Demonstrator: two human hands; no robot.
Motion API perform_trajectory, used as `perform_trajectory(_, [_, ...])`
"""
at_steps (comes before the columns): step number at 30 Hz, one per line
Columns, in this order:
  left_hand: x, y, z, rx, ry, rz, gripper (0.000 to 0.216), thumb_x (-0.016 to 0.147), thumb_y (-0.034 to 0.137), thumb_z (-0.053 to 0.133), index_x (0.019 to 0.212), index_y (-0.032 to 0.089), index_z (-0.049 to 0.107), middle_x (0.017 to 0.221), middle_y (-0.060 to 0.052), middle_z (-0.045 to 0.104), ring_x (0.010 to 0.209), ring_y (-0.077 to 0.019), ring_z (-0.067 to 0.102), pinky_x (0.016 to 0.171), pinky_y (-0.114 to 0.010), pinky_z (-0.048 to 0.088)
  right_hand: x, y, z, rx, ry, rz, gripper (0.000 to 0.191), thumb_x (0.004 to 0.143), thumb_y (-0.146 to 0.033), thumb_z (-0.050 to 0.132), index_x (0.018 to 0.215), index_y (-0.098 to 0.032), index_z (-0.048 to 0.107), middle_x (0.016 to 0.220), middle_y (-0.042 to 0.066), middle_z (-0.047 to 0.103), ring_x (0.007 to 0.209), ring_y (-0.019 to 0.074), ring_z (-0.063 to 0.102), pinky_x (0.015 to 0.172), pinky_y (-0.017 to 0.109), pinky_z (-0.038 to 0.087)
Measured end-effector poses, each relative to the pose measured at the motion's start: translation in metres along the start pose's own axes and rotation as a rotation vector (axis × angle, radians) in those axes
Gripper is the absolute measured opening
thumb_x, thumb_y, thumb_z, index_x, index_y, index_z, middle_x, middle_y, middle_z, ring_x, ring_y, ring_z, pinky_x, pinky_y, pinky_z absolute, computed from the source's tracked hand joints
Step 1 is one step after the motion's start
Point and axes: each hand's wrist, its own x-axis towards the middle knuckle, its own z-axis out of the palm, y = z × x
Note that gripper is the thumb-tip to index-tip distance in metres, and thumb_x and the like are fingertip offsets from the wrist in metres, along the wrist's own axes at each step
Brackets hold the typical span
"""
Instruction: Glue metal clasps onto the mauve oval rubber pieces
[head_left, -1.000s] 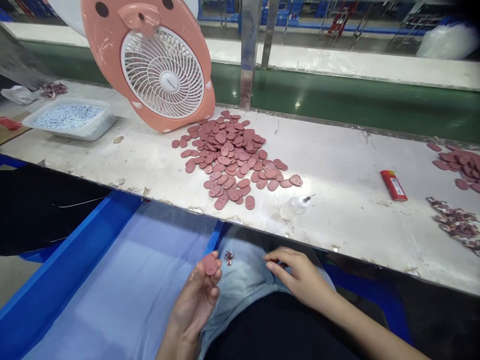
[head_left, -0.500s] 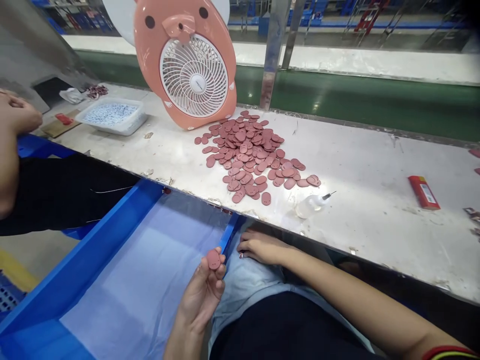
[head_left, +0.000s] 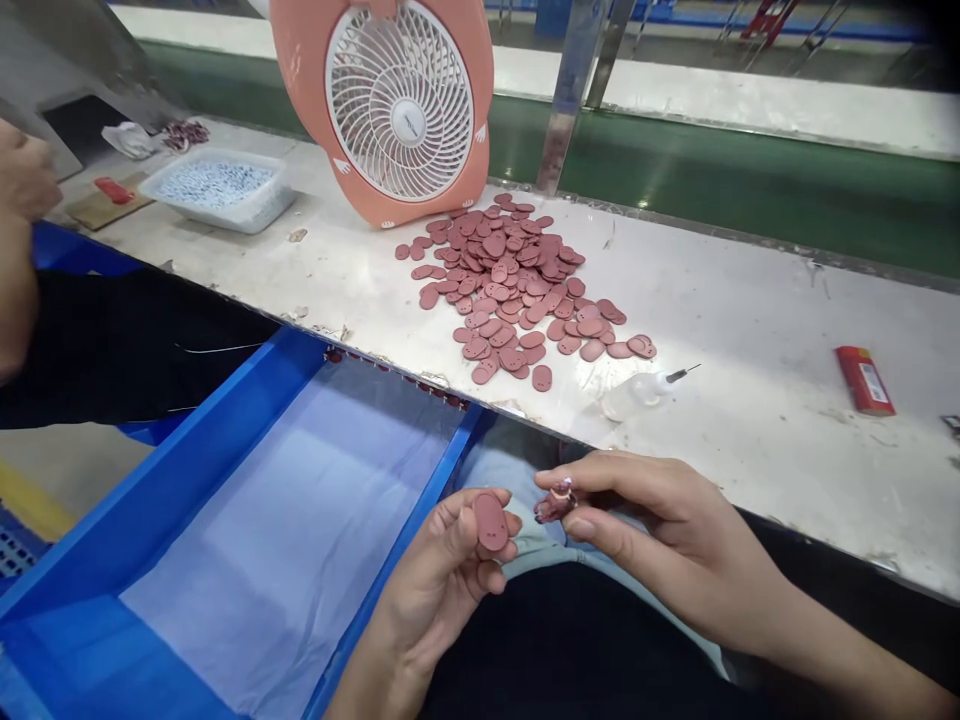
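My left hand (head_left: 450, 570) pinches a flat reddish oval piece (head_left: 491, 522) with tiny holes at its lower end. Beside it, my right hand (head_left: 660, 530) grips a small dark-red figure (head_left: 556, 502) with a pale band, between thumb and fingers; its exact kind is hard to make out. The two held things are close but apart, above my lap. On the bench beyond lies a heap of similar reddish oval pieces (head_left: 517, 270). A clear bottle with a needle tip (head_left: 637, 396) rests on its side near the bench edge.
A pink fan (head_left: 405, 110) stands behind the heap. Left of it are a tub of blue-white bits (head_left: 217, 190) and another person's hand (head_left: 26, 170). A lined blue tray (head_left: 202, 440) sits below the bench edge. A red lighter (head_left: 865, 381) lies at right.
My right hand has risen from my lap toward my left, now showing the small dark-red figure. My left hand has moved right with its oval piece. The view has tilted down.
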Motion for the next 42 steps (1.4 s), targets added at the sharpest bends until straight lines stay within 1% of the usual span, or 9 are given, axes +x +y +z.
perform_trajectory(4, [0.001, -0.002, 0.009, 0.062, -0.091, 0.000, 0.039, 0.064, 0.049, 0.089, 0.083, 0.016, 0.079, 0.062, 0.001, 0.066, 0.052, -0.0058, 0.059, 0.047, -0.011, 0.050, 0.002, -0.008, -0.001, -0.039, -0.019, -0.068, 0.019, 0.096, -0.018, 0.065, 0.109, -0.031, 0.070, 0.088, -0.006, 0.072, 0.076, 0.0061, 0.065, 0.070, 0.014, 0.050])
perform_trajectory(10, [0.002, -0.006, 0.007, 0.065, -0.147, -0.016, 0.032, 0.068, 0.045, 0.087, 0.074, 0.015, 0.076, 0.067, -0.001, 0.069, 0.061, -0.0093, 0.065, 0.049, -0.013, 0.053, 0.002, -0.005, 0.001, -0.067, -0.035, -0.135, 0.022, 0.097, -0.016, 0.063, 0.115, -0.027, 0.069, 0.087, -0.003, 0.070, 0.078, 0.0075, 0.064, 0.073, 0.016, 0.050])
perform_trajectory(18, [0.003, -0.007, 0.010, 0.070, -0.149, -0.051, 0.034, 0.066, 0.046, 0.088, 0.069, 0.014, 0.075, 0.063, -0.002, 0.066, 0.058, -0.0095, 0.063, 0.049, -0.013, 0.054, 0.002, -0.005, -0.005, -0.189, -0.092, -0.182, 0.025, 0.099, -0.018, 0.059, 0.121, -0.028, 0.066, 0.086, -0.001, 0.070, 0.077, 0.0112, 0.065, 0.071, 0.020, 0.054])
perform_trajectory(21, [0.005, -0.007, 0.010, 0.073, -0.159, -0.049, 0.033, 0.068, 0.045, 0.087, 0.073, 0.014, 0.077, 0.066, -0.003, 0.067, 0.060, -0.0095, 0.063, 0.050, -0.013, 0.054, 0.004, -0.009, -0.007, -0.219, -0.108, -0.223, 0.026, 0.099, -0.016, 0.057, 0.122, -0.027, 0.065, 0.088, -0.001, 0.070, 0.080, 0.0104, 0.065, 0.072, 0.018, 0.054])
perform_trajectory(25, [0.005, -0.008, 0.009, 0.069, -0.170, -0.046, 0.034, 0.069, 0.044, 0.086, 0.084, 0.015, 0.079, 0.067, -0.002, 0.068, 0.058, -0.0084, 0.062, 0.050, -0.012, 0.054, 0.004, -0.012, -0.009, -0.212, -0.134, -0.221, 0.025, 0.099, -0.015, 0.058, 0.120, -0.025, 0.065, 0.090, -0.001, 0.068, 0.082, 0.0087, 0.063, 0.074, 0.016, 0.053])
perform_trajectory(30, [0.006, -0.008, 0.010, 0.059, -0.167, -0.062, 0.034, 0.068, 0.043, 0.088, 0.086, 0.015, 0.080, 0.066, -0.001, 0.068, 0.058, -0.0080, 0.063, 0.051, -0.013, 0.055, 0.004, -0.012, -0.012, -0.247, -0.162, -0.230, 0.025, 0.100, -0.015, 0.058, 0.122, -0.025, 0.063, 0.092, -0.001, 0.068, 0.082, 0.0085, 0.063, 0.075, 0.016, 0.053])
perform_trajectory(33, [0.006, -0.007, 0.013, 0.050, -0.146, -0.068, 0.034, 0.066, 0.042, 0.089, 0.084, 0.015, 0.079, 0.064, 0.000, 0.067, 0.056, -0.0075, 0.062, 0.051, -0.013, 0.054, 0.004, -0.012, -0.012, -0.262, -0.180, -0.233, 0.023, 0.099, -0.015, 0.058, 0.118, -0.026, 0.064, 0.092, -0.001, 0.068, 0.082, 0.0100, 0.063, 0.074, 0.019, 0.054])
perform_trajectory(37, [0.004, -0.008, 0.016, 0.037, -0.126, -0.069, 0.031, 0.064, 0.040, 0.090, 0.080, 0.015, 0.079, 0.061, 0.001, 0.066, 0.053, -0.0066, 0.061, 0.049, -0.012, 0.053, 0.005, -0.014, -0.010, -0.286, -0.170, -0.262, 0.013, 0.099, -0.015, 0.058, 0.105, -0.024, 0.065, 0.092, 0.000, 0.068, 0.081, 0.0101, 0.063, 0.073, 0.019, 0.054])
perform_trajectory(42, [0.002, -0.009, 0.020, 0.012, -0.100, -0.049, 0.029, 0.063, 0.037, 0.091, 0.079, 0.016, 0.079, 0.064, 0.000, 0.069, 0.056, -0.0076, 0.063, 0.049, -0.012, 0.051, 0.002, -0.015, -0.010, -0.334, -0.156, -0.278, 0.014, 0.098, -0.015, 0.057, 0.107, -0.025, 0.065, 0.093, 0.001, 0.070, 0.080, 0.0116, 0.066, 0.071, 0.020, 0.057])
